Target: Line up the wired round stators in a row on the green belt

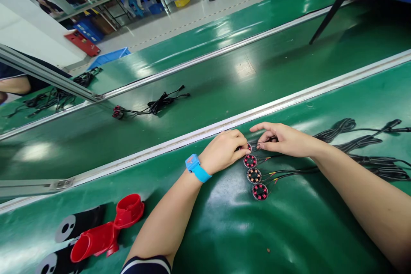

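Observation:
Several round motor stators with copper and red windings lie in a row on the green mat, each wired to a black cable. My left hand [226,147], with a blue wrist strap [197,168], is closed on the farthest stator [248,147], mostly hidden by the fingers. My right hand [284,139] pinches that stator's black cable just to the right, index finger stretched out. Closer to me lie a second stator [250,161], a third with orange windings [254,175] and the nearest stator [260,191]. Their bundled black cables [382,167] run off to the right.
Red plastic housings [96,239] and black cylindrical parts [80,222] stand at lower left. Beyond a metal rail [205,132], another wired stator [117,112] lies on the green belt. A metal post [48,75] rises at left. Co-workers are partly visible behind.

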Action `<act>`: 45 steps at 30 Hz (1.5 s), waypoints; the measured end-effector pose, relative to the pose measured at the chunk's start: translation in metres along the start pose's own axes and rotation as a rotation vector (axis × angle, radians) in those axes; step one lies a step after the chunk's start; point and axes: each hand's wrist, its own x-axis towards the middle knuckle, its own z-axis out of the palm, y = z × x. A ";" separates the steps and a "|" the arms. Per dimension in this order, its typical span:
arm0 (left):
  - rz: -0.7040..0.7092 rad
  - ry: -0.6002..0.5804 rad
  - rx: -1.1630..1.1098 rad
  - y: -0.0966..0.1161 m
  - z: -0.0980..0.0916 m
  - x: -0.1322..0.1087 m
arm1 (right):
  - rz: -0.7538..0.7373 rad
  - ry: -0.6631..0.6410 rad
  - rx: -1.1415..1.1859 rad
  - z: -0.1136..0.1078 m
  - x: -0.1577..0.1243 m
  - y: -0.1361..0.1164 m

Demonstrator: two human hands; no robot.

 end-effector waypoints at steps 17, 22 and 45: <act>-0.018 -0.013 -0.009 0.005 -0.003 -0.004 | 0.019 0.143 0.073 -0.008 -0.002 0.003; 0.014 0.132 0.032 0.006 0.003 -0.001 | 0.011 0.160 0.085 -0.007 0.000 0.006; -0.010 0.076 0.205 0.016 -0.016 -0.009 | 0.018 0.167 0.055 -0.007 0.000 0.000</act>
